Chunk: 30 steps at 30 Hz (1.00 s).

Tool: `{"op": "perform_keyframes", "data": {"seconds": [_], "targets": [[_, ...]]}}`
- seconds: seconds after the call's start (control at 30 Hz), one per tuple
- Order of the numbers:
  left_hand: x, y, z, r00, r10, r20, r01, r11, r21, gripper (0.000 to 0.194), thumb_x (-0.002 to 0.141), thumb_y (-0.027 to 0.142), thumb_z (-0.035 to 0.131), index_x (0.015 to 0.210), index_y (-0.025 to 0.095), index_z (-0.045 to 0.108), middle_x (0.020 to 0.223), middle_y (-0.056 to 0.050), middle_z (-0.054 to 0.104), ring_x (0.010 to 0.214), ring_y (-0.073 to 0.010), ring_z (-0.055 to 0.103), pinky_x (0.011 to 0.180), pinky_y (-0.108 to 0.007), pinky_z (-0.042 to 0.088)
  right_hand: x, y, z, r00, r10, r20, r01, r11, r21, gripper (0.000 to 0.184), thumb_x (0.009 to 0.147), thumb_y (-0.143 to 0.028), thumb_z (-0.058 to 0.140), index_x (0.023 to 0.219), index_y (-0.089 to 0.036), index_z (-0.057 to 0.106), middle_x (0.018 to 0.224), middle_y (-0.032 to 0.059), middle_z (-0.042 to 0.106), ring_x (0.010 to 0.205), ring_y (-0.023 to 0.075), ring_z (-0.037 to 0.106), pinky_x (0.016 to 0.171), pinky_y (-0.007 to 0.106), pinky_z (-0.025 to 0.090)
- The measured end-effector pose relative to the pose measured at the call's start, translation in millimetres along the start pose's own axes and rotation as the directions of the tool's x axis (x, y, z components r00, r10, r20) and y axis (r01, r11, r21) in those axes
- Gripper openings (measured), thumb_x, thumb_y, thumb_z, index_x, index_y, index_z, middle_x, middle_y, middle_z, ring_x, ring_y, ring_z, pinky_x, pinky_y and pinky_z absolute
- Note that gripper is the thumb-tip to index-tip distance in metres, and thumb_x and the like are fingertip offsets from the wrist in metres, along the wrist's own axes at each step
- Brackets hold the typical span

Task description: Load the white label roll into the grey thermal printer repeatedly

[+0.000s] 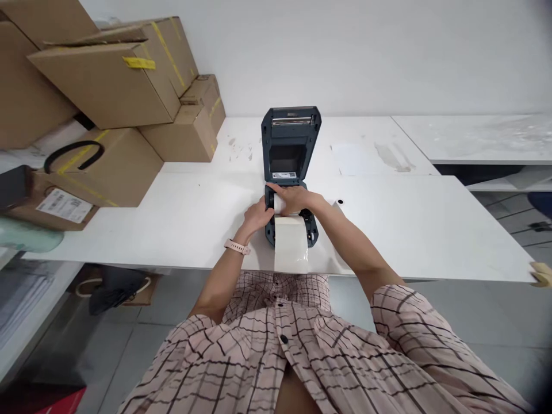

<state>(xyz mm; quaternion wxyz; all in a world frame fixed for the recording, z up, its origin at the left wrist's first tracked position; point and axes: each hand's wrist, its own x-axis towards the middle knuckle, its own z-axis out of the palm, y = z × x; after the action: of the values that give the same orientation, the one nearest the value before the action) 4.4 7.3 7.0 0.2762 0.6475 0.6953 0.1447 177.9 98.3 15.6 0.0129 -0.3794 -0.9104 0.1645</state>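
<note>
A dark label printer [290, 150] stands on the white table [414, 230] with its lid raised. A white label roll [279, 203] sits in its bay, and a strip of white label paper [291, 244] runs out toward the table's front edge. My right hand [295, 198] is curled over the top of the roll. My left hand [257, 217], with a pink watch on the wrist, presses against the printer's left side next to the roll, fingers closed on it.
Several cardboard boxes [112, 86] are stacked at the left and back left of the table. A second white table [474, 138] stands at the back right. A bag [114, 287] lies on the floor under the table's left part.
</note>
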Motion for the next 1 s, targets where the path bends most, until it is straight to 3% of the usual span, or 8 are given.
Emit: {"op": "perform_keyframes", "data": {"seconds": [0.1, 0.23, 0.33, 0.4, 0.6, 0.7, 0.8, 1.0], "targets": [[-0.4, -1.1, -0.2, 1.0, 0.026, -0.005, -0.026, 0.999, -0.046, 0.058, 0.085, 0.028, 0.049, 0.142, 0.023, 0.055, 0.122, -0.014, 0.076, 0.11, -0.0395, 0.07, 0.089, -0.047, 0.053, -14.9, -3.6, -17.3, 0.998, -0.042, 0.042, 0.036, 0.988, 0.149, 0.122, 0.062, -0.034, 0.089, 0.167, -0.032, 0.026, 0.129, 0.0125, 0.074, 0.096, 0.0326, 0.076, 0.084, 0.047, 0.061], [-2.6, -1.3, 1.2, 0.999, 0.044, -0.03, -0.047, 0.994, -0.101, 0.059, 0.085, 0.028, 0.05, 0.143, 0.023, 0.055, 0.128, -0.014, 0.074, 0.113, -0.0403, 0.069, 0.09, -0.048, 0.053, -64.2, 7.3, -58.5, 0.967, -0.21, -0.144, 0.255, 0.82, 0.512, 0.108, 0.057, -0.048, 0.095, 0.154, -0.033, 0.049, 0.149, 0.0076, 0.063, 0.125, 0.0341, 0.066, 0.106, 0.051, 0.055], [-5.5, -0.8, 1.8, 0.999, 0.037, -0.033, -0.041, 0.991, -0.129, 0.062, 0.085, 0.029, 0.049, 0.146, 0.022, 0.053, 0.128, -0.015, 0.074, 0.112, -0.0401, 0.068, 0.089, -0.047, 0.052, -105.4, 24.6, -84.0, 0.967, -0.077, -0.242, 0.226, 0.694, 0.683, 0.099, 0.06, -0.055, 0.095, 0.148, -0.027, 0.057, 0.14, 0.0091, 0.067, 0.128, 0.0356, 0.063, 0.111, 0.056, 0.05], [-7.2, -0.8, 1.8, 0.999, 0.046, -0.022, -0.049, 0.985, -0.167, 0.062, 0.085, 0.028, 0.047, 0.147, 0.023, 0.053, 0.128, -0.014, 0.074, 0.108, -0.0383, 0.069, 0.086, -0.046, 0.053, -123.6, 39.0, -89.5, 0.959, -0.003, -0.284, 0.2, 0.716, 0.669, 0.102, 0.062, -0.057, 0.093, 0.151, -0.026, 0.054, 0.141, 0.0107, 0.065, 0.128, 0.0364, 0.062, 0.11, 0.056, 0.051], [-7.8, -1.3, 0.9, 0.999, 0.049, -0.023, -0.053, 0.973, -0.223, 0.061, 0.084, 0.029, 0.049, 0.145, 0.024, 0.056, 0.128, -0.012, 0.074, 0.108, -0.0362, 0.069, 0.086, -0.044, 0.053, -109.8, 78.7, -51.8, 0.93, 0.156, -0.332, 0.044, 0.851, 0.523, 0.1, 0.071, -0.037, 0.083, 0.159, -0.027, 0.038, 0.139, 0.0143, 0.065, 0.119, 0.0345, 0.066, 0.098, 0.052, 0.058], [-7.4, -1.1, 0.3, 0.999, 0.024, -0.022, -0.028, 0.979, -0.202, 0.062, 0.084, 0.03, 0.049, 0.145, 0.024, 0.057, 0.119, -0.013, 0.076, 0.102, -0.0372, 0.07, 0.084, -0.045, 0.052, -83.2, 86.7, -24.3, 0.915, 0.28, -0.291, -0.075, 0.825, 0.561, 0.102, 0.064, -0.027, 0.08, 0.158, -0.021, 0.038, 0.13, 0.0159, 0.069, 0.111, 0.035, 0.068, 0.096, 0.056, 0.057], [-7.8, -1.4, 0.4, 0.999, 0.028, -0.029, -0.033, 0.978, -0.204, 0.061, 0.084, 0.029, 0.049, 0.144, 0.025, 0.058, 0.118, -0.013, 0.076, 0.102, -0.0374, 0.069, 0.086, -0.046, 0.052, -68.6, 90.7, -6.3, 0.896, 0.343, -0.282, -0.128, 0.807, 0.576, 0.101, 0.06, -0.026, 0.081, 0.154, -0.017, 0.043, 0.143, 0.0202, 0.062, 0.126, 0.0398, 0.062, 0.107, 0.06, 0.05], [-8.2, -1.0, 0.5, 0.999, 0.04, -0.016, -0.042, 0.973, -0.225, 0.063, 0.083, 0.027, 0.047, 0.146, 0.024, 0.055, 0.131, -0.011, 0.073, 0.114, -0.0358, 0.068, 0.093, -0.046, 0.053, -114.8, 124.7, 0.7, 0.892, 0.361, -0.272, -0.007, 0.613, 0.79, 0.085, 0.072, -0.039, 0.082, 0.151, -0.035, 0.049, 0.159, 0.009, 0.054, 0.15, 0.0352, 0.046, 0.122, 0.058, 0.037]]}}
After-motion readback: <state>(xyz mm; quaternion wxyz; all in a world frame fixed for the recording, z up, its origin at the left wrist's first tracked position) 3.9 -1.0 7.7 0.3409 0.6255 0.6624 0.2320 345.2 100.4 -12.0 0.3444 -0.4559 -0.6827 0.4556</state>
